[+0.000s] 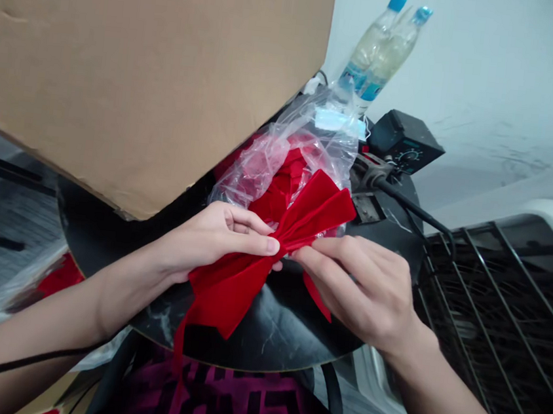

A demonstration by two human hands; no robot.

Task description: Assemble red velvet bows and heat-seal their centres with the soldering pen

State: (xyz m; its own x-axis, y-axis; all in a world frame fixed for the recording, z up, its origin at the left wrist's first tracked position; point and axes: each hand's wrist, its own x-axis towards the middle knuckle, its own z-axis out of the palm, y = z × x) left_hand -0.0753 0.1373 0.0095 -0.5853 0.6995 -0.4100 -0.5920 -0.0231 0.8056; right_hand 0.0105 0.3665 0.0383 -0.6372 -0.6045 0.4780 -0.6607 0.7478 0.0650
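A red velvet bow (pixel 251 263) is held over a round black marble-patterned table (pixel 284 326). My left hand (pixel 214 237) pinches the bow at its gathered middle, fingers closed. My right hand (pixel 357 285) pinches the same middle from the right, fingers closed on the fabric and a thin red ribbon tail (pixel 317 297). Behind the bow lies a clear plastic bag (pixel 292 149) with more red bows inside.
A large brown cardboard box (pixel 143 68) fills the upper left and overhangs the table. Two water bottles (pixel 382 47) stand at the back by a black control box (pixel 404 141) with a cable. A black wire rack (pixel 508 304) is on the right.
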